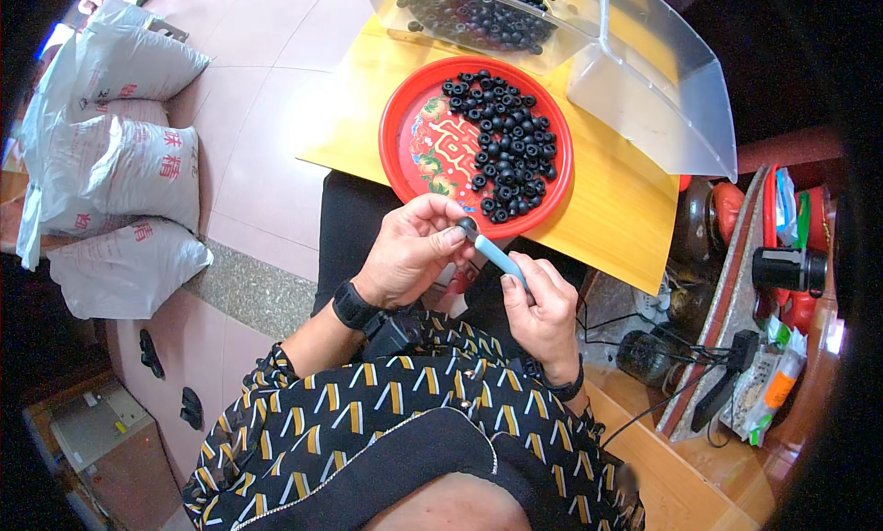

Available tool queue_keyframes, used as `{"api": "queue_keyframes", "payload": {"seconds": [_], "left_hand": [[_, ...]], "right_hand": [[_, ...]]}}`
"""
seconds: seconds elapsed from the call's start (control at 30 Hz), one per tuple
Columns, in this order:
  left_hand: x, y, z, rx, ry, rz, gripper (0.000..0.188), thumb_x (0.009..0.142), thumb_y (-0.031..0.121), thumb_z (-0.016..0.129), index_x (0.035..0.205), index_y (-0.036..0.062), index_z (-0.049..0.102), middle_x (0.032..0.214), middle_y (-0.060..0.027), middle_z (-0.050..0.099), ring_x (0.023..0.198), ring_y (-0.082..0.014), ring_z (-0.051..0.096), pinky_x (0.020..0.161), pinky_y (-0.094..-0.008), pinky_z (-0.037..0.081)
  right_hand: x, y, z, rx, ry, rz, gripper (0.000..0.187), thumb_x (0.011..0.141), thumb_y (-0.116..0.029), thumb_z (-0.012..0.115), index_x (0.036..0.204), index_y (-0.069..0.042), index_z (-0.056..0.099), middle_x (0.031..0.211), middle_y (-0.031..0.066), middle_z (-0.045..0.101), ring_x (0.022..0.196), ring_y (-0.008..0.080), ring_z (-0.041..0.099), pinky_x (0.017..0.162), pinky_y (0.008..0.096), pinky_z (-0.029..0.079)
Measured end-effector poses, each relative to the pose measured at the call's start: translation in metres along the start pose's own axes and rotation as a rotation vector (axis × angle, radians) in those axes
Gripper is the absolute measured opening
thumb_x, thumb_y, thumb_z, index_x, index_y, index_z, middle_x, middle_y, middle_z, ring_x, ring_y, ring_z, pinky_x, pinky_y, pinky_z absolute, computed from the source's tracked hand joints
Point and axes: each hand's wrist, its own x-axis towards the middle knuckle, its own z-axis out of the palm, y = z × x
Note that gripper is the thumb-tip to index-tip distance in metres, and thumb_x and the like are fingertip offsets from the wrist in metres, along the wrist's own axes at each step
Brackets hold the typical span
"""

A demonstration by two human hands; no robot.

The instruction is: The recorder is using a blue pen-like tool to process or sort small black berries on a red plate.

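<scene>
Between the thumb and fingers of my left hand (418, 250) is a small round black piece (468, 225), like those on the tray. My right hand (544, 308) is wrapped round a slim tool with a light blue handle (499, 260). The tool's upper end meets or nearly meets the black piece; its tip is too small to make out. Just beyond my hands, a red round tray (395, 154) with a printed pattern holds many loose black pieces (515, 144), some showing a hole, heaped on its right side.
The tray rests on a yellow board (616, 200). Behind it stands a clear plastic bin (543, 48) with more black pieces; another clear bin (644, 98) is at right. White sacks (138, 163) are piled at left. Cables (644, 338) and a cluttered shelf (736, 301) lie right.
</scene>
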Motion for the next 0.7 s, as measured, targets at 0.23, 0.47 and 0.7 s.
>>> {"api": "queue_keyframes", "payload": {"seconds": [0.23, 0.47, 0.7], "left_hand": [[0.0, -0.001, 0.001, 0.007, -0.013, 0.015, 0.017, 0.083, 0.004, 0.058, 0.099, 0.0026, 0.051, 0.091, -0.009, 0.059, 0.076, -0.016, 0.058, 0.067, -0.0268, 0.048], [0.003, -0.002, -0.002, 0.027, -0.12, 0.09, 0.019, 0.081, 0.009, 0.062, 0.096, 0.0009, 0.053, 0.087, -0.0113, 0.057, 0.072, -0.0168, 0.052, 0.063, -0.0285, 0.043], [-0.001, 0.002, 0.011, -0.04, -0.163, 0.025, 0.018, 0.082, 0.011, 0.06, 0.096, 0.0017, 0.052, 0.077, -0.0104, 0.053, 0.067, -0.0162, 0.049, 0.06, -0.0271, 0.039]], "right_hand": [[0.001, -0.001, -0.001, -0.033, -0.004, 0.025, 0.019, 0.076, -0.006, 0.061, 0.093, 0.003, 0.058, 0.068, 0.0139, 0.054, 0.055, 0.0278, 0.055, 0.05, 0.0344, 0.044], [0.003, 0.007, 0.0, -0.154, 0.057, -0.054, 0.017, 0.08, -0.005, 0.058, 0.095, 0.003, 0.058, 0.069, 0.0142, 0.054, 0.055, 0.0258, 0.053, 0.05, 0.0332, 0.042], [0.013, 0.018, -0.003, -0.075, 0.195, 0.165, 0.013, 0.084, -0.007, 0.056, 0.095, 0.0, 0.059, 0.07, 0.0158, 0.057, 0.06, 0.0259, 0.057, 0.055, 0.033, 0.044]]}}
